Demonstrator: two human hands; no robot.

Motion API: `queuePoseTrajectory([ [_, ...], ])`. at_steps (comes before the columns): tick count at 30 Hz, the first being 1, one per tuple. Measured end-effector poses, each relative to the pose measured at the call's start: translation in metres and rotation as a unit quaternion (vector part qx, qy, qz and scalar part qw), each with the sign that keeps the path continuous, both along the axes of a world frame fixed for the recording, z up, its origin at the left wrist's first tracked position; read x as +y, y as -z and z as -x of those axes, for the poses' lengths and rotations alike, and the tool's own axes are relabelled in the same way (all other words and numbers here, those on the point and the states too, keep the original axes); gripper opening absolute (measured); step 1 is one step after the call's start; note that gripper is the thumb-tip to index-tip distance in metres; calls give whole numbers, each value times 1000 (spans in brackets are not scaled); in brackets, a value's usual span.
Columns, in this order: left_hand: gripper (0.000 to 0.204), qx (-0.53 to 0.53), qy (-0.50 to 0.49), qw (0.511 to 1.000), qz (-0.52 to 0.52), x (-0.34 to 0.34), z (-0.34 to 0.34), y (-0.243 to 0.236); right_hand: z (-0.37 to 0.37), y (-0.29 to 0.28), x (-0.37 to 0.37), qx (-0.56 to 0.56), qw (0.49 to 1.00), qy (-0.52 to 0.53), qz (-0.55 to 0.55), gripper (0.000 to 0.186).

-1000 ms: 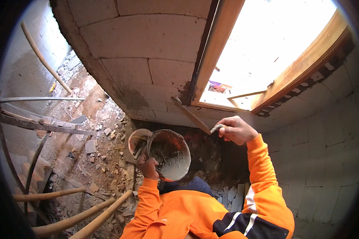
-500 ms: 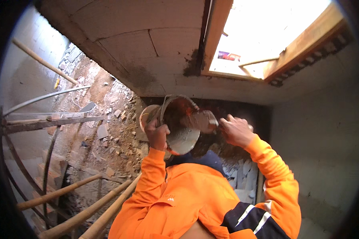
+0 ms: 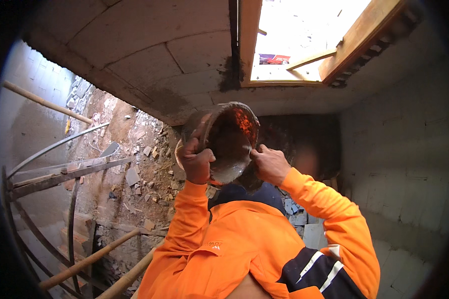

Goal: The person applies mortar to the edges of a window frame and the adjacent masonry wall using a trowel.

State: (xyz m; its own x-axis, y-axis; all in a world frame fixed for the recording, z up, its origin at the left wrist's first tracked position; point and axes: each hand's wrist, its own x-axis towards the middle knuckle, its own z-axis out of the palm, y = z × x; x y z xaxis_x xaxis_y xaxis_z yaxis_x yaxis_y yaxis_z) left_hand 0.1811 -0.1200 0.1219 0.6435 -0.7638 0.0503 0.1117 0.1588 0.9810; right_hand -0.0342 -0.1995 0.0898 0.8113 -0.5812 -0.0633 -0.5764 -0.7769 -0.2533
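Rubber bucket [image 3: 229, 142] | raised and tipped since a second ago, near-empty inside | left hand [image 3: 194, 162] clamps rim | right hand [image 3: 269, 164] grips opposite rim (trowel gone from view)

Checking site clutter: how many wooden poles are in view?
3. One wooden pole leans at upper left; two poles lie side by side at lower left. Others may be hidden behind the orange sleeves.

- Bright orange long sleeves run from the wrists behind the bare fingers [image 3: 204, 158].
- Navy panel with white stripes sits far below the fingers.
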Motion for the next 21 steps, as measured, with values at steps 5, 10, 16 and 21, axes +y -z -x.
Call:
queuePoseTrajectory([
  [5,10,-19,-41,999,-13,1,-17,9,-12,-58,-14,-79,992,79,-53,25],
  [10,15,-67,-83,994,-14,-3,-9,-15,-19,-31,-30,41,991,27,-124,19],
  [16,21,-151,-15,988,-13,-7,13,-14,2,-83,-28,108,987,39,114,18],
  [21,18,-201,28,976,72,-16,16,-23,13,-24,-12,-10,978,39,-205,31],
])
